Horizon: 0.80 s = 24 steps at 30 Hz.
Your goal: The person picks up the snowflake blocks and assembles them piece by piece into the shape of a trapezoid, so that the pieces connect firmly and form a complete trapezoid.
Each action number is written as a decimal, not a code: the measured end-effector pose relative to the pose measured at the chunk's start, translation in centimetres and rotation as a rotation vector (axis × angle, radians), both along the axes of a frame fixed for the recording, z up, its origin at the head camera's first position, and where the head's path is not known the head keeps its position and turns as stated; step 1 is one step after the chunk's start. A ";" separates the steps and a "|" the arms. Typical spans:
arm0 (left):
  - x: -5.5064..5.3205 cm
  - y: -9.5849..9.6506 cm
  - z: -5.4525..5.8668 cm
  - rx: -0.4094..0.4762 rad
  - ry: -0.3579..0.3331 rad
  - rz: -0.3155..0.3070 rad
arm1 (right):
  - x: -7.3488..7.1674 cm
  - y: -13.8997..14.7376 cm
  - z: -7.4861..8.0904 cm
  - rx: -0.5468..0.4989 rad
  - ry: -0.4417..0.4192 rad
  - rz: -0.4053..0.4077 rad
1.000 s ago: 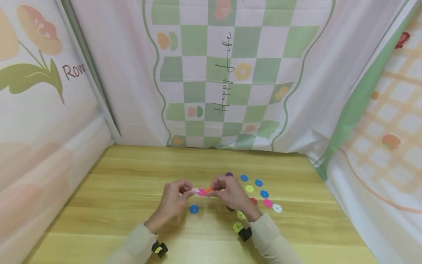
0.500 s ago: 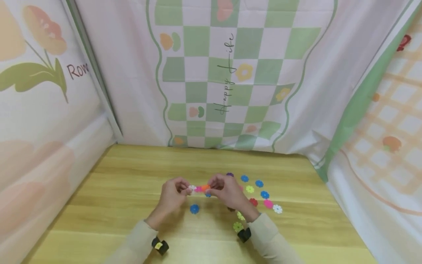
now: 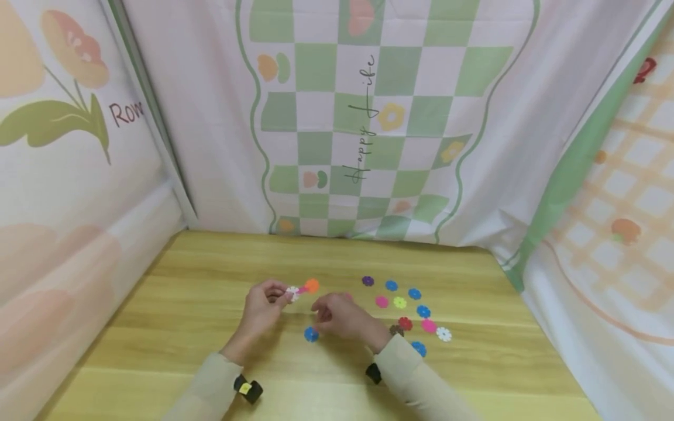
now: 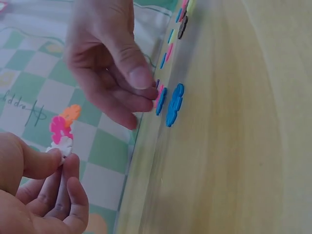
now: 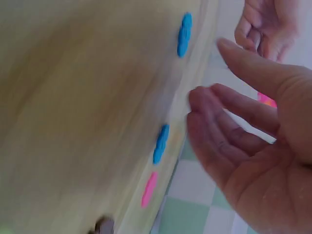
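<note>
My left hand [image 3: 261, 307] pinches a white flower-shaped plastic disc [image 4: 62, 146] between thumb and fingers, up off the table. Joined to it in a short chain are a pink disc [image 4: 59, 127] and an orange disc [image 3: 312, 286] at the free end. My right hand [image 3: 347, 317] holds nothing; its fingers are loosely bent with a gap to the thumb, as the right wrist view shows. A single blue disc [image 3: 311, 334] lies on the table close to its fingertips.
Right of my right hand, several loose discs lie scattered on the wooden table [image 3: 174, 327], among them a purple disc [image 3: 368, 281], a yellow disc [image 3: 400, 303], a red disc [image 3: 405, 323] and a white disc [image 3: 444, 334]. A patterned curtain [image 3: 353, 228] borders the table's far edge.
My right hand has let go of the orange disc and moved down toward the blue disc in front. My left hand has shifted slightly left and up, carrying the joined discs.
</note>
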State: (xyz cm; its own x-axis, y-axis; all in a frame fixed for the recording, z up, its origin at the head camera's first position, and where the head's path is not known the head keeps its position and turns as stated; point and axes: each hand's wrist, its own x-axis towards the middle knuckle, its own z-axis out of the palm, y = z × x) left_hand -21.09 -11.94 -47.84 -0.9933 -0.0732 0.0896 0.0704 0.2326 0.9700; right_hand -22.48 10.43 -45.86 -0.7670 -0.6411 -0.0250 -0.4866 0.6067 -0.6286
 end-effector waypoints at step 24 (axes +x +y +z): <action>0.6 0.1 0.0 0.060 -0.003 -0.047 | -1.3 2.5 1.4 -0.179 0.117 -0.153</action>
State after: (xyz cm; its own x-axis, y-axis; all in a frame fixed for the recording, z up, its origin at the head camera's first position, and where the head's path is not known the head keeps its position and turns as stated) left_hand -20.50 -11.82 -47.85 -0.9960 -0.0319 0.0833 0.0767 0.1709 0.9823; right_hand -23.75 12.93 -44.49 -0.8465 -0.5035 0.1732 -0.4735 0.5632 -0.6772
